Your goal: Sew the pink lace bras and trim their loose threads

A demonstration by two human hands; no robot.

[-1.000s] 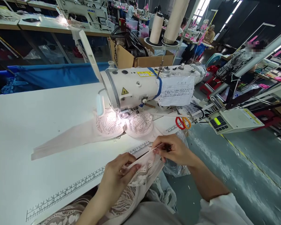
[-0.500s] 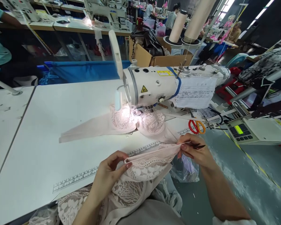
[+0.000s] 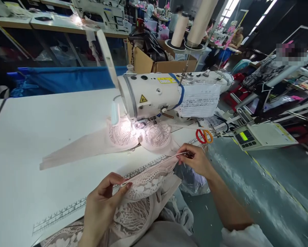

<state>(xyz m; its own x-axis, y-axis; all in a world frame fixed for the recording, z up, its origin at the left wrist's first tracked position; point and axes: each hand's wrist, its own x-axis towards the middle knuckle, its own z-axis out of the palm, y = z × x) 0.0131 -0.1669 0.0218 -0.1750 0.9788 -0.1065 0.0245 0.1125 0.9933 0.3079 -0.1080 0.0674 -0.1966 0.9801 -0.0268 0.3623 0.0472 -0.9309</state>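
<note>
Between my two hands a pale pink lace bra (image 3: pixel 151 183) is stretched along its upper edge, above my lap. My left hand (image 3: pixel 103 199) pinches the near left end of that edge between thumb and fingers. At the other end, my right hand (image 3: pixel 197 161) pinches the fabric; a thin dark pointed tool (image 3: pixel 191 154) shows among its fingers, its kind unclear. More lace, including a cup (image 3: pixel 133 214), hangs below over my lap. Another pink bra (image 3: pixel 157 135) lies under the lit head of the sewing machine (image 3: pixel 148 94), its wing spread leftward across the table.
A printed ruler scale (image 3: pixel 58 214) runs along the white table (image 3: pixel 87 181). Red and orange-handled scissors (image 3: pixel 204 136) lie right of the machine, near a control box (image 3: pixel 261 135). Thread cones (image 3: pixel 180 31) and a cardboard box (image 3: pixel 169 66) stand behind. Other people sit at machines farther back.
The view has swung right, so the scene sits farther left. Both hands keep their pinch on the bra, whose upper edge now looks straighter and narrower.
</note>
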